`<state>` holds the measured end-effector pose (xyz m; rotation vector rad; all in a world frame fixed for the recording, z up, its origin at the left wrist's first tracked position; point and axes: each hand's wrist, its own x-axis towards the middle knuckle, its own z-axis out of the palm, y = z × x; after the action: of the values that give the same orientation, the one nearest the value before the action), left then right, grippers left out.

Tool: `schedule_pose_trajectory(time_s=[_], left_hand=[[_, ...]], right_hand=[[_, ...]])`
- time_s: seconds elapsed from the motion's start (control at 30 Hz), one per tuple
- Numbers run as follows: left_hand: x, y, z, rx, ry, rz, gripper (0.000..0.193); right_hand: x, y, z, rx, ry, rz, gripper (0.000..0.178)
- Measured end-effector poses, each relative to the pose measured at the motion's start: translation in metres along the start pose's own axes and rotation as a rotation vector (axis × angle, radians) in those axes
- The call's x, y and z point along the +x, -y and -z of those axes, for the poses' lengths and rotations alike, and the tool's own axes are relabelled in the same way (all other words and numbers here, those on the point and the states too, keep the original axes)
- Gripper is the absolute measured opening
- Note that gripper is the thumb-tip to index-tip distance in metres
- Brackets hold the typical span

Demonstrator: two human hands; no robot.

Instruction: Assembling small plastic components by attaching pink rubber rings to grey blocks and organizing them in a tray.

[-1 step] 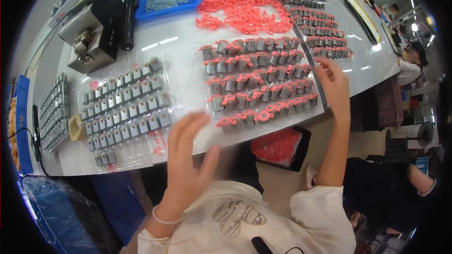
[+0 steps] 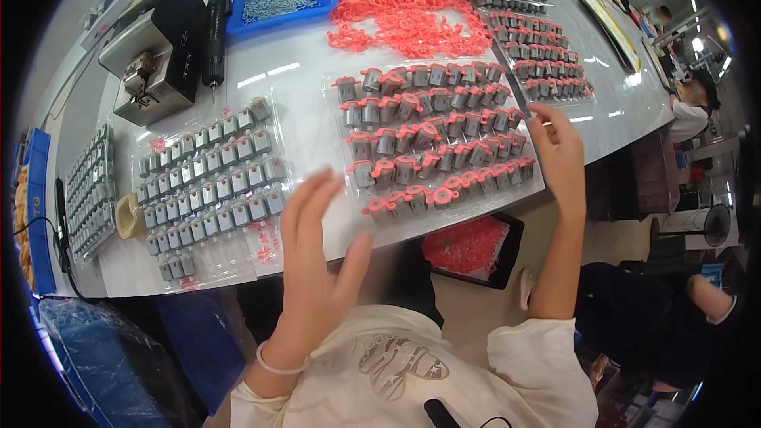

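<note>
My left hand (image 2: 317,257) hovers at the table's near edge, between two clear plastic trays, its thumb and fingers apart and nothing in it. My right hand (image 2: 559,147) is at the right rim of the right-hand tray (image 2: 337,115); its fingers are bent but apart, and whether they touch the rim is unclear. That tray holds rows of small grey metal motors (image 2: 386,141) with pink plastic caps. Left of my left hand, the other tray (image 2: 279,123) carries rows of grey metal motors (image 2: 201,181) without pink caps.
Loose pink plastic parts (image 2: 396,0) lie heaped at the back beside a blue bin (image 2: 232,27) of small screws. A black electric screwdriver (image 2: 216,36) stands by a black machine (image 2: 170,55). More capped motors (image 2: 547,51) lie far right. Below is a black crate (image 2: 514,242).
My right hand has shifted slightly down and left along the tray's rim. The fingers of my left hand have moved a little up and left. The trays look unchanged.
</note>
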<state>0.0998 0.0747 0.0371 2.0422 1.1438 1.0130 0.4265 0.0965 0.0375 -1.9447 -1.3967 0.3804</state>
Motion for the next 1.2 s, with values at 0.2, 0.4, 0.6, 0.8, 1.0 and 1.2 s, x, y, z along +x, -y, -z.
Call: schedule_pose_trajectory(time_s=[0.2, 0.4, 0.6, 0.8, 1.0, 1.2], left_hand=[[0.024, 0.007, -0.030, -0.306, 0.093, 0.204, 0.062], [0.013, 0.019, -0.042, -0.360, -0.097, 0.226, 0.061], [0.012, 0.012, -0.050, -0.247, -0.156, 0.193, 0.061], [0.008, 0.016, -0.049, -0.182, -0.179, 0.162, 0.060], [0.008, 0.014, -0.052, -0.198, -0.109, 0.158, 0.058], [0.012, 0.012, -0.049, -0.246, -0.103, 0.163, 0.060]], right_hand=[[-0.022, -0.019, 0.005, 0.179, -0.136, -0.013, 0.027], [0.092, -0.022, 0.042, -0.209, -0.061, 0.394, 0.021], [0.230, -0.039, 0.026, -0.665, -0.040, 0.498, 0.019], [0.273, -0.040, -0.002, -0.868, 0.054, 0.595, 0.014], [0.272, -0.045, 0.002, -1.101, 0.077, 0.827, 0.007], [0.239, 0.002, 0.008, -0.922, -0.113, 0.624, 0.013]])
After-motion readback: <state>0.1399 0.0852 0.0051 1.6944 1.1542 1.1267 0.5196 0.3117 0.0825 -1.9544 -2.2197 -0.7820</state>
